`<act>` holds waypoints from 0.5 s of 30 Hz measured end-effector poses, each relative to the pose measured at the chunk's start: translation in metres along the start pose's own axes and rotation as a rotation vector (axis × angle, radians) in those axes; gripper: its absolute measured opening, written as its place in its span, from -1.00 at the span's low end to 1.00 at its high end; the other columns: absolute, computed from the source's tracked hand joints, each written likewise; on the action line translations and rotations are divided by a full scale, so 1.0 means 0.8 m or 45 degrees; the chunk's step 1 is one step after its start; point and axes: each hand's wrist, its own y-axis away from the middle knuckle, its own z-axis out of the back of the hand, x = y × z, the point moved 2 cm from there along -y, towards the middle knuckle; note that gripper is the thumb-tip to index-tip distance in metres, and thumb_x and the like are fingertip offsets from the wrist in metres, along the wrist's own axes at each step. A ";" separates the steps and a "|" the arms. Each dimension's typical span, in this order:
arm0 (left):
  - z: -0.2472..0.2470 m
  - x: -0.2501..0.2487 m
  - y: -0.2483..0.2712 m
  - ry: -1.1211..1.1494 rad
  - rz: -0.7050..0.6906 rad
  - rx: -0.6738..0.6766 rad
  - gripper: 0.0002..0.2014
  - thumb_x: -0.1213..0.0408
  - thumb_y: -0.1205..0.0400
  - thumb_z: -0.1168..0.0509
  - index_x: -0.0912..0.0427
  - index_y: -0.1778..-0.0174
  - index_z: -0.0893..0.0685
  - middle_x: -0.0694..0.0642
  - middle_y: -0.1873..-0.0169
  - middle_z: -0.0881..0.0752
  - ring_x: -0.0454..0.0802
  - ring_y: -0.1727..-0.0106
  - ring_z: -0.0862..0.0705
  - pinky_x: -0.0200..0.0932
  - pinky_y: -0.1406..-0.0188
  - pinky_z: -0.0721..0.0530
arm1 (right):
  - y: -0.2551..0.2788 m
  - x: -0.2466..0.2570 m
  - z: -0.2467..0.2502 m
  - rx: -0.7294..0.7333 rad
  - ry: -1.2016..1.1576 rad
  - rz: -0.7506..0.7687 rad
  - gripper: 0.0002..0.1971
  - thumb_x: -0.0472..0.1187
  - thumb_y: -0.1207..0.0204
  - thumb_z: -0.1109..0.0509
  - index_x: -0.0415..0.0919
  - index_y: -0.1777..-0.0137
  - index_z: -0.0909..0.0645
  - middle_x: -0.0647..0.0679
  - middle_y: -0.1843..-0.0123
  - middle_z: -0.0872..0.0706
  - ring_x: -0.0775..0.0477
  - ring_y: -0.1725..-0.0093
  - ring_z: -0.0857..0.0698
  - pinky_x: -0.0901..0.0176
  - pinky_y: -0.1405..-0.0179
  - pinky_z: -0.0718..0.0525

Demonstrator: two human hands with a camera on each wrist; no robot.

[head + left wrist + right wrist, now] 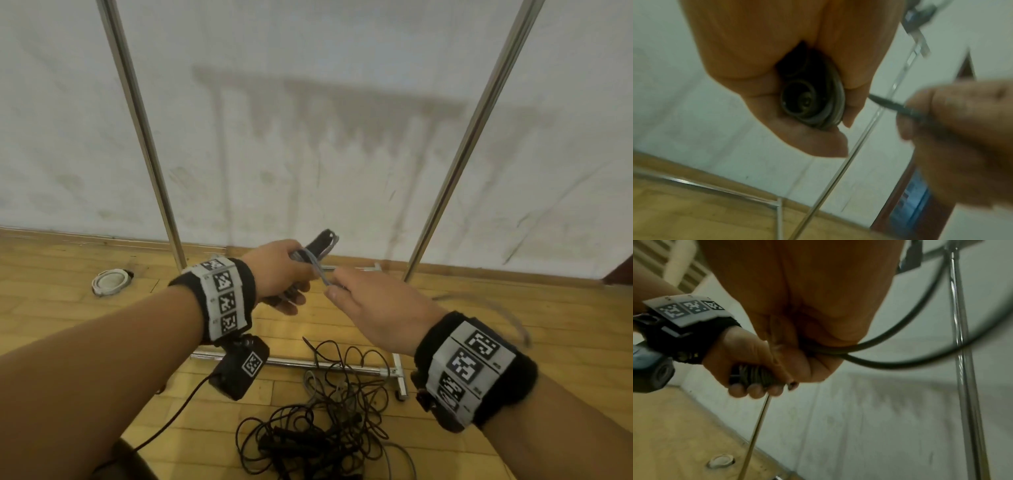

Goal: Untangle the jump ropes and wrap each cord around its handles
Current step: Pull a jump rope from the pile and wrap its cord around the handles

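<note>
Head view | left hand (277, 270) grips black handles (317, 245), long axis toward 1 o'clock | right hand (373, 308) pinches grey cord (317, 270) | tangled ropes (318, 428) at 6 o'clock

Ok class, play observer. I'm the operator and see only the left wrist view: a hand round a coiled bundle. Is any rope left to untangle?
Observer: Yes. The head view shows a tangled pile of dark cords on the floor below the hands.
Operator: Where does the pinched cord go?
Observer: Past the right hand, the grey cord swings out in a loose loop.
Operator: What's in the bundle?
Observer: The left hand grips black handles with grey turns round them.
</note>
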 end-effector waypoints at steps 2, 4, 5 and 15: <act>0.005 -0.006 0.003 0.196 -0.065 0.097 -0.74 0.31 -0.61 -0.59 0.12 -0.15 -0.70 0.18 0.24 -0.79 0.10 0.33 -0.79 -0.01 0.41 -0.77 | -0.001 -0.010 -0.005 0.003 -0.100 -0.031 -0.75 0.05 -0.84 -0.06 -0.01 -0.10 -0.50 0.00 0.18 -0.65 -0.02 0.21 -0.61 0.00 0.21 -0.58; 0.006 -0.012 0.006 0.283 -0.139 0.176 -0.65 0.24 -0.48 -0.70 0.07 -0.09 -0.73 0.15 0.26 -0.77 0.07 0.36 -0.73 -0.07 0.49 -0.69 | -0.002 -0.022 -0.007 -0.010 -0.156 -0.065 -0.77 0.00 -0.85 -0.07 -0.05 -0.10 -0.51 0.01 0.22 -0.62 0.01 0.25 -0.57 0.09 0.31 -0.48; 0.005 -0.015 0.008 0.315 -0.155 0.198 -0.64 0.10 -0.44 -0.74 0.01 -0.03 -0.75 0.15 0.26 -0.76 0.06 0.37 -0.72 -0.09 0.52 -0.67 | -0.003 -0.028 -0.008 -0.016 -0.181 -0.083 -0.77 -0.02 -0.85 -0.08 -0.06 -0.09 -0.52 0.03 0.24 -0.60 0.02 0.27 -0.55 0.12 0.33 -0.43; -0.007 -0.022 0.028 0.188 -0.251 0.352 -0.73 -0.01 -0.70 -0.44 0.13 -0.09 -0.67 0.26 0.22 -0.82 0.22 0.32 -0.81 0.04 0.34 -0.81 | -0.007 -0.067 -0.014 0.003 -0.272 -0.172 -0.79 -0.06 -0.82 -0.14 0.05 0.01 -0.56 0.04 0.18 -0.77 0.06 0.19 -0.71 0.26 0.28 -0.55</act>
